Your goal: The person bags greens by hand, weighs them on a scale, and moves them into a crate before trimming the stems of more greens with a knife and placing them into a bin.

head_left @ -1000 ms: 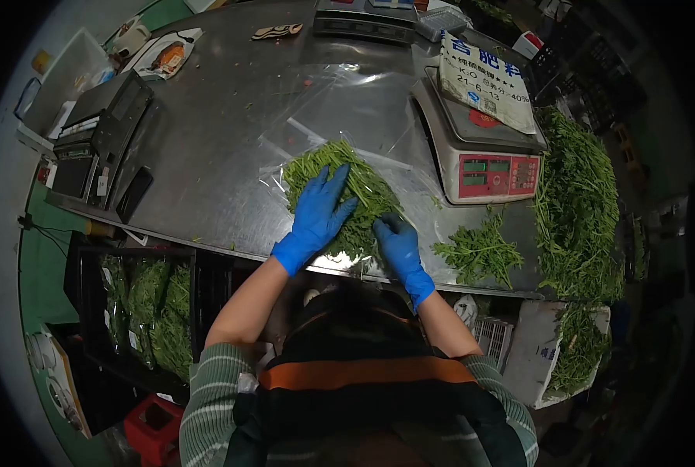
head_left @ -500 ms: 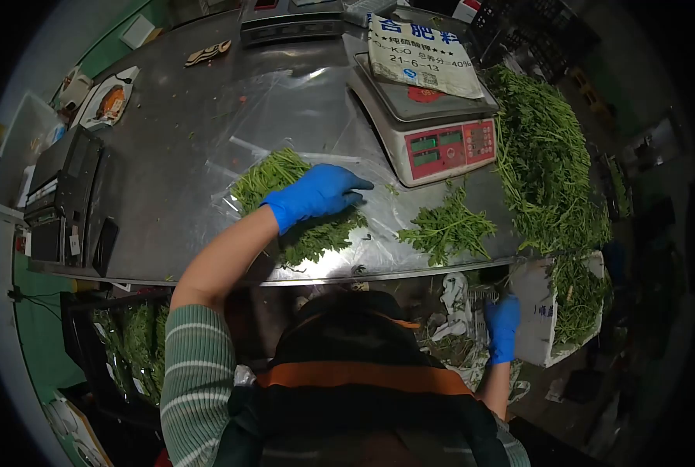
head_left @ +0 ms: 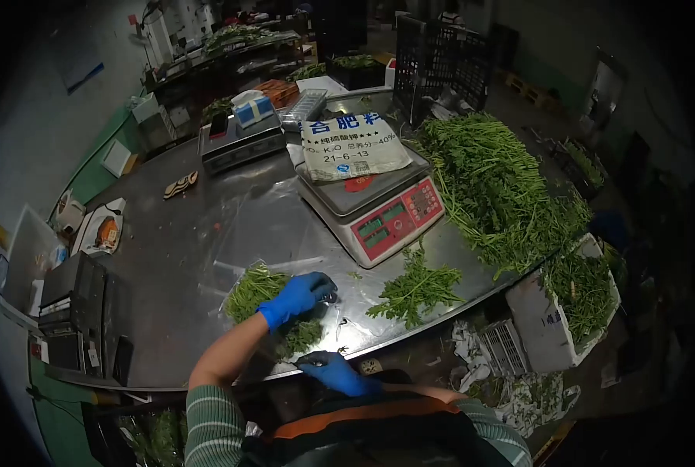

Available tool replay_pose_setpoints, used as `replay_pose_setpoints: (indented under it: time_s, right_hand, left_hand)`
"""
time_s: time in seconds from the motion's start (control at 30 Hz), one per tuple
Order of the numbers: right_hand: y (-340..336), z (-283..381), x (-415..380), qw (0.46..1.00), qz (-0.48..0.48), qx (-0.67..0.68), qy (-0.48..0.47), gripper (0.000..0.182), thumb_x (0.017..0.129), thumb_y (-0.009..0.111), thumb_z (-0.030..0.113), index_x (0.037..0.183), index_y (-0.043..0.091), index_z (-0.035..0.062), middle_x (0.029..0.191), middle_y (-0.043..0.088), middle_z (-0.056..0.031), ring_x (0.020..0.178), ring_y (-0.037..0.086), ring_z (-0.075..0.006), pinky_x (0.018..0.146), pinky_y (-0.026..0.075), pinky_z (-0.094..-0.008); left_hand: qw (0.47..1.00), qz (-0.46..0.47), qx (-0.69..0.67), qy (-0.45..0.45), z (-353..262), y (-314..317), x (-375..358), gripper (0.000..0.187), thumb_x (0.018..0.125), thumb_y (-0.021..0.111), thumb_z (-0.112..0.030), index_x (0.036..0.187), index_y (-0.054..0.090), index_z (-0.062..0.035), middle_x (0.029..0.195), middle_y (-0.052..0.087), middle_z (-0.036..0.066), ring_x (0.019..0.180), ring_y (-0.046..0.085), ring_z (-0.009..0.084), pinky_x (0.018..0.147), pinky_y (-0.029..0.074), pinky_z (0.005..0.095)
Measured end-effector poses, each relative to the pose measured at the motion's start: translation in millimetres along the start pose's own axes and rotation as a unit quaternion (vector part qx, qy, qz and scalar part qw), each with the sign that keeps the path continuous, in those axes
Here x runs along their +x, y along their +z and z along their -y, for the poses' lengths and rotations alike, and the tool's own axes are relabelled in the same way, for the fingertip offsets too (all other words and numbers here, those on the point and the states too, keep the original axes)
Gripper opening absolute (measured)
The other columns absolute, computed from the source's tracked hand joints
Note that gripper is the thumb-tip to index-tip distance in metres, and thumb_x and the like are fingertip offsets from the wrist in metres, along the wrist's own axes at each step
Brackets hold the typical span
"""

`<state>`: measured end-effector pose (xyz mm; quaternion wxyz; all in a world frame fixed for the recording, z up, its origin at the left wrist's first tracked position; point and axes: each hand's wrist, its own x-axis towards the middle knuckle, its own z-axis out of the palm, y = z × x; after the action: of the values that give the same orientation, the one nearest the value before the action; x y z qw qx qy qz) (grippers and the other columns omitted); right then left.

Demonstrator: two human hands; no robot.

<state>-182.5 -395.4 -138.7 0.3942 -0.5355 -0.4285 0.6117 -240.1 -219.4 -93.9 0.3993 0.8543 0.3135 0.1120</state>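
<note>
A bunch of feathery leafy greens (head_left: 252, 293) lies on clear plastic film on the metal table, stems toward the far left and leaves toward the near edge. Across its middle sits my left hand (head_left: 291, 300), blue-gloved, with fingers curled over the greens. My right hand (head_left: 336, 374), also blue-gloved, is at the table's near edge beside the leaf tips. Its fingers point left and look slightly apart, with nothing clear between them. To the right lies a smaller loose bunch of greens (head_left: 416, 289), apart from both hands.
A digital scale (head_left: 398, 224) with a printed sack piece (head_left: 355, 148) on it stands beyond the loose bunch. A large heap of greens (head_left: 495, 187) covers the table's right side. A white foam box (head_left: 546, 323) of greens sits off the right edge. Another scale (head_left: 242, 144) stands farther back.
My right hand has come up from beside the foam box, below the table, to the near edge by the bunch. My left hand stays on the bunch, fingers more curled. The view has tilted up.
</note>
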Motion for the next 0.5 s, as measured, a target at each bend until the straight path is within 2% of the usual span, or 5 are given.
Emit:
replay_pose_setpoints:
  time_s: [0.13, 0.2, 0.33, 0.4, 0.5]
  right_hand:
    - [-35, 55, 6, 0.949, -0.071, -0.231, -0.201, 0.021, 0.075, 0.064, 0.016, 0.094, 0.063, 0.0069, 0.083, 0.062, -0.0094, 0.074, 0.059, -0.0161, 0.069, 0.045, -0.0265]
    - [-57, 116, 5, 0.934, -0.098, -0.208, -0.271, 0.02, 0.072, 0.065, 0.009, 0.092, 0.063, 0.0068, 0.081, 0.061, -0.0076, 0.075, 0.058, -0.0156, 0.068, 0.044, -0.0274]
    - [-84, 194, 6, 0.87, -0.017, -0.149, -0.469, 0.016, 0.074, 0.063, 0.007, 0.09, 0.063, 0.0051, 0.083, 0.063, -0.0075, 0.077, 0.058, -0.0154, 0.073, 0.045, -0.0281]
    - [-88, 198, 20, 0.942, 0.012, 0.049, -0.33, 0.016, 0.078, 0.06, 0.011, 0.092, 0.063, 0.0037, 0.086, 0.064, -0.0071, 0.071, 0.056, -0.0113, 0.069, 0.046, -0.025]
    - [-89, 200, 37, 0.92, -0.057, 0.032, -0.386, 0.015, 0.082, 0.055, 0.011, 0.091, 0.063, 0.0018, 0.079, 0.063, -0.0059, 0.067, 0.055, -0.01, 0.064, 0.045, -0.023]
  left_hand:
    - [0.92, -0.291, -0.263, -0.007, -19, -68, -28, 0.015, 0.086, 0.05, -0.017, 0.091, 0.058, -0.0053, 0.072, 0.051, 0.0, 0.066, 0.045, 0.0079, 0.061, 0.039, 0.0218]
    - [0.87, -0.43, -0.218, 0.105, -56, -113, -52, 0.015, 0.085, 0.052, -0.017, 0.091, 0.059, -0.0051, 0.074, 0.051, -0.002, 0.065, 0.045, 0.0068, 0.06, 0.039, 0.0209]
    - [0.8, -0.526, -0.273, 0.092, -67, -137, -89, 0.015, 0.085, 0.053, -0.016, 0.095, 0.058, -0.006, 0.076, 0.054, -0.001, 0.066, 0.049, 0.0072, 0.06, 0.039, 0.0212]
    - [0.798, -0.521, -0.293, 0.078, -51, -126, -102, 0.016, 0.084, 0.054, -0.015, 0.097, 0.057, -0.0056, 0.081, 0.058, 0.001, 0.068, 0.053, 0.0092, 0.062, 0.04, 0.0217]
    - [0.771, -0.539, -0.332, 0.071, -23, -98, -113, 0.018, 0.084, 0.054, -0.018, 0.097, 0.057, -0.0052, 0.084, 0.059, 0.003, 0.068, 0.054, 0.0104, 0.061, 0.042, 0.0219]
